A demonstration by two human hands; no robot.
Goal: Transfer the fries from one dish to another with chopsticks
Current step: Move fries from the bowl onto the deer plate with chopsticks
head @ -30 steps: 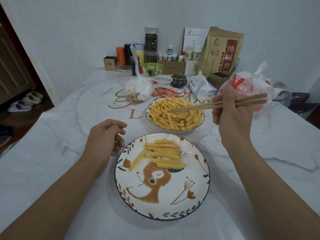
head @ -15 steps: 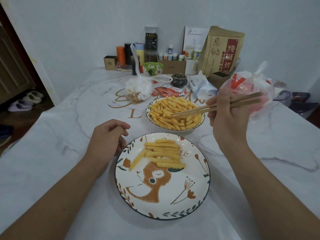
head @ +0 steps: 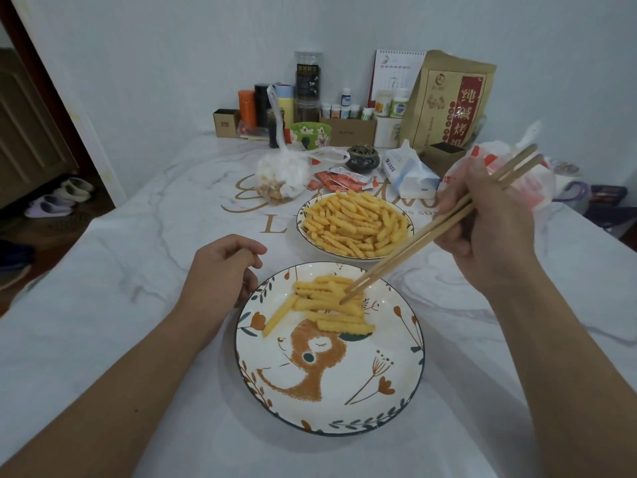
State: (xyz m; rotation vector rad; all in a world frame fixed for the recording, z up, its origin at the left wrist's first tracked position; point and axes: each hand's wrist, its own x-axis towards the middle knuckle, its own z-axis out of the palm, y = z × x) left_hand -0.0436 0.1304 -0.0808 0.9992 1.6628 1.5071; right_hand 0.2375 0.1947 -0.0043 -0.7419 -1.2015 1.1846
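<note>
Head view: crinkle-cut fries (head: 329, 303), pale yellow with ridged sides, a small heap on the far half of the painted plate (head: 389, 401).
Beyond the painted plate, a rimmed bowl (head: 408, 226) heaped with the same fries. Right hand (head: 489, 222) grips wooden chopsticks (head: 424, 232), tips close together on the plate's heap; whether they pinch a fry cannot be told. Left hand (head: 220, 274), loosely curled and holding nothing, rests on the marble table (head: 120, 270) touching the plate's left rim.

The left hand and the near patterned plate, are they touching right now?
Cannot tell. In the head view the left hand rests curled beside the near plate, and its fingers overlap the rim's upper left edge, so neither contact nor a gap shows plainly.
</note>
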